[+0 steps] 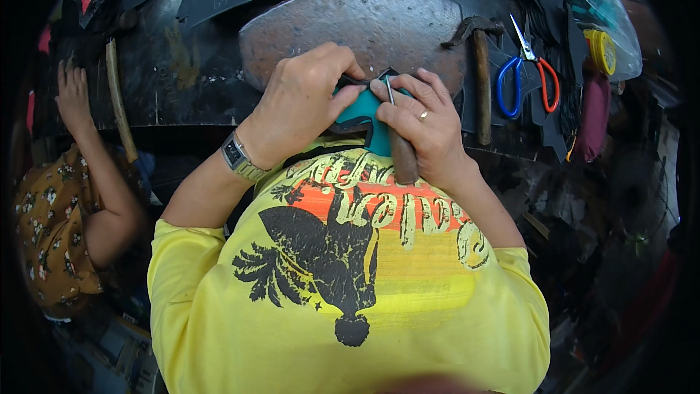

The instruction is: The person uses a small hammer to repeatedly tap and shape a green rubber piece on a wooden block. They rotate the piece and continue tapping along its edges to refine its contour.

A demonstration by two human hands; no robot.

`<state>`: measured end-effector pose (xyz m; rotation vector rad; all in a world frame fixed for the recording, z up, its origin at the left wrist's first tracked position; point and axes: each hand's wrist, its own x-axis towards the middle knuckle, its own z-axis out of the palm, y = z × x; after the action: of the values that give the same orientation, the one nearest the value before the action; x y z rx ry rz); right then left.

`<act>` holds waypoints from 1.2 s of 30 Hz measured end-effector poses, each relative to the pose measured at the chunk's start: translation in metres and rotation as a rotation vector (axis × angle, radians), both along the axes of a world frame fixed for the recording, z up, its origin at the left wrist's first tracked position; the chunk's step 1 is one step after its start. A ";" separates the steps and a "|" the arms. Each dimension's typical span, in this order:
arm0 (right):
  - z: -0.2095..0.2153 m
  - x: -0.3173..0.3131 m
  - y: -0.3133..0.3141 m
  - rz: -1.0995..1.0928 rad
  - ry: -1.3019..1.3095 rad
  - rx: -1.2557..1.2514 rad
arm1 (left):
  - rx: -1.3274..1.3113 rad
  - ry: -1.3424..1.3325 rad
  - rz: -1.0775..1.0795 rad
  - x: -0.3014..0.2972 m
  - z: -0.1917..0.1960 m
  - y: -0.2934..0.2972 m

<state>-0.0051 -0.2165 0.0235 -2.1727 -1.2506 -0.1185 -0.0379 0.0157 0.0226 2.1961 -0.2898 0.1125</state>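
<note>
Dark workbench (157, 51), cluttered, seen from where I stand. Teal piece (354, 111) sits near centre, in front of the yellow shirt (423, 299). Left hand (302, 95) pinches its edge at 11 o'clock; right hand (432, 120) grips a wooden-handled tool (403, 159) toward 5. Dark edging (354, 128) shows along part; looks mid-work, piece not set down, remaining work can't be told. Brown slab (350, 25) at 12; hammer (481, 80), then scissors (530, 57), between 2 and 3, lying unheld.
</note>
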 end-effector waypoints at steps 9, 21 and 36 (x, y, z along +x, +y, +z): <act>0.000 0.002 -0.004 -0.027 0.031 -0.048 | -0.044 -0.046 0.085 -0.004 -0.008 -0.016; -0.013 0.009 0.000 -0.077 0.222 0.109 | -0.071 -0.033 0.060 -0.004 -0.012 -0.015; -0.016 -0.005 -0.002 -0.113 0.124 0.039 | 0.166 -0.132 -0.176 0.015 0.011 0.024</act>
<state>-0.0097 -0.2188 0.0078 -2.1820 -1.0484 -0.0536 -0.0228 0.0398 0.0338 2.3198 -0.5828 0.1404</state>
